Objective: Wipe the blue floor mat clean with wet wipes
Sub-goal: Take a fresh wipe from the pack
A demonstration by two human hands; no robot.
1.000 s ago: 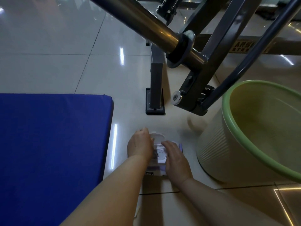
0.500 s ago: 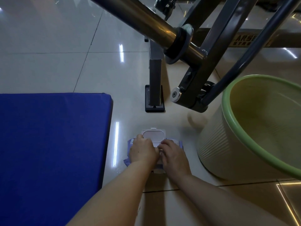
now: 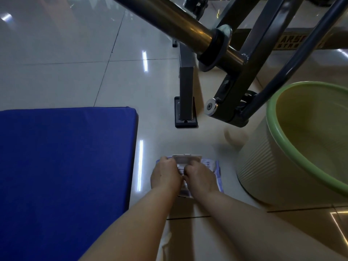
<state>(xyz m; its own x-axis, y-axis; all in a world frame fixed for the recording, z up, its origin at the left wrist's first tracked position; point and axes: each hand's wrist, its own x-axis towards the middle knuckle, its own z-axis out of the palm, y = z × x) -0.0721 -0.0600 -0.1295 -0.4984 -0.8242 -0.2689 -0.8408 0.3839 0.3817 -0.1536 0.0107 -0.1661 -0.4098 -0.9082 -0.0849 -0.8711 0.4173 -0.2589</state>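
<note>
The blue floor mat [image 3: 62, 170] fills the left side of the view, its right edge running down beside my arms. A pale purple pack of wet wipes [image 3: 214, 169] lies on the tiled floor just right of the mat, with its white flip lid [image 3: 187, 158] standing open at the far end. My left hand [image 3: 165, 176] presses on the pack's left half. My right hand [image 3: 202, 178] rests on the right half with its fingertips pinched at the opening in the middle. Whether a wipe is between the fingers is hidden by both hands.
A cream basin with a green rim [image 3: 278, 129] stands on the floor to the right of the pack. A metal exercise frame [image 3: 231, 59] with a brass-coloured bar crosses overhead, its foot [image 3: 185, 117] planted beyond the pack. Glossy floor tiles [image 3: 56, 53] stretch to the far left.
The flip lid has been swung open and up. Both hands have closed together over the middle of the pack, and the pack has shifted slightly so more of its purple wrapper shows.
</note>
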